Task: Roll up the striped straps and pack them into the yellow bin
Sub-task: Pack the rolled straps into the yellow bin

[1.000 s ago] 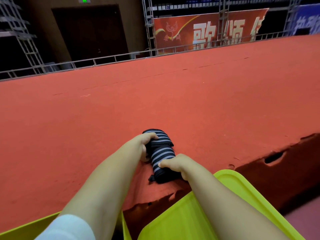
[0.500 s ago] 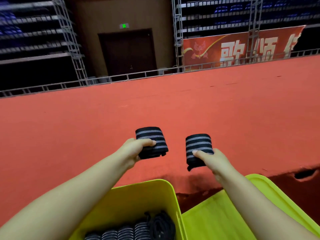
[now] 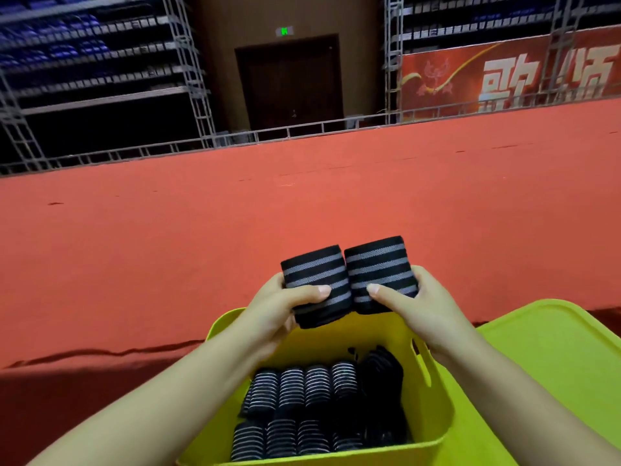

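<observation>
Red carpet point(image 3: 201, 247) — rolls point(image 3: 349, 277) between hands point(image 3: 356, 307).

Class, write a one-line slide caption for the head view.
Left hand and right hand hold two rolled striped straps side by side above the part-filled yellow bin.

Two rolled straps are held side by side and touching above the far wall of the bin point(image 3: 433, 415): the left roll point(image 3: 314, 280) is gripped by the left hand point(image 3: 279, 314), the right roll point(image 3: 381, 272) by the right hand point(image 3: 433, 311). Inside the bin, packed rolls point(image 3: 302, 408) are set in two rows. A lid point(image 3: 551, 371) lies just right of the bin. Beyond both, a carpeted platform point(image 3: 168, 247) is spread, with a railing point(image 3: 302, 131) and a doorway point(image 3: 290, 82) behind it.
</observation>
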### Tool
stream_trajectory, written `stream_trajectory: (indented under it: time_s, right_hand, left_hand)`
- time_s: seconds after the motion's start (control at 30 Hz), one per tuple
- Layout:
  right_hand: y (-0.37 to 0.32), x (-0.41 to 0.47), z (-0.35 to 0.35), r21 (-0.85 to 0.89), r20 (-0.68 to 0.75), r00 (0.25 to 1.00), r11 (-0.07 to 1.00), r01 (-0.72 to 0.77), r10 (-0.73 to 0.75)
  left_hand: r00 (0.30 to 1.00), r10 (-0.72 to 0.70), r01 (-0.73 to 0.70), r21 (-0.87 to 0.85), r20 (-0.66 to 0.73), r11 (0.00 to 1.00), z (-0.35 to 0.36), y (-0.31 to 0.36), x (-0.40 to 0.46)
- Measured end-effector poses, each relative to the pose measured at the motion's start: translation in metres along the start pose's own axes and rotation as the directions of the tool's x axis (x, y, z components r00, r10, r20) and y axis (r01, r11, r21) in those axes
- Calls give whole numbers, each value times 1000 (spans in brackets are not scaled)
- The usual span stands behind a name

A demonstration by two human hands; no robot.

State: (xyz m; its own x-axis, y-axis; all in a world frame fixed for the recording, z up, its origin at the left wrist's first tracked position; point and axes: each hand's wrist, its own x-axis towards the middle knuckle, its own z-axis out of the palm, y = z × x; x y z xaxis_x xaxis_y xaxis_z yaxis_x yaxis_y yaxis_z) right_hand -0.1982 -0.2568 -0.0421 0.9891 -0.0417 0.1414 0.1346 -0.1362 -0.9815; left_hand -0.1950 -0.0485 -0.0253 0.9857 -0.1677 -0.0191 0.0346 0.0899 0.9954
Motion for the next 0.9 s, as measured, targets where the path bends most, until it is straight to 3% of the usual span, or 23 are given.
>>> stream_trajectory:
  time_s: [0.23, 0.4, 0.6, 0.73, 0.9]
  right_hand:
    - [4, -4, 7, 102, 166, 986, 995, -2, -15]
    - [5, 0, -8, 186, 407, 913, 981, -58, -23]
    - [8, 3, -25, 235, 568, 819, 970, -62, -85]
    - [9, 5, -28, 227, 634, 769, 970, -84, -81]
    - [11, 6, -18, 212, 573, 818, 974, -80, -58]
  left_hand:
    - [986, 163, -167, 106, 48, 980, -21, 0, -15]
    - [973, 170, -203, 231, 158, 951, -30, 2, -22]
    - [962, 146, -208, 274, 232, 939, -30, 3, -31]
    - [954, 114, -191, 267, 278, 944, -29, 3, -34]
    - [975, 138, -179, 244, 173, 953, -32, -2, -30]
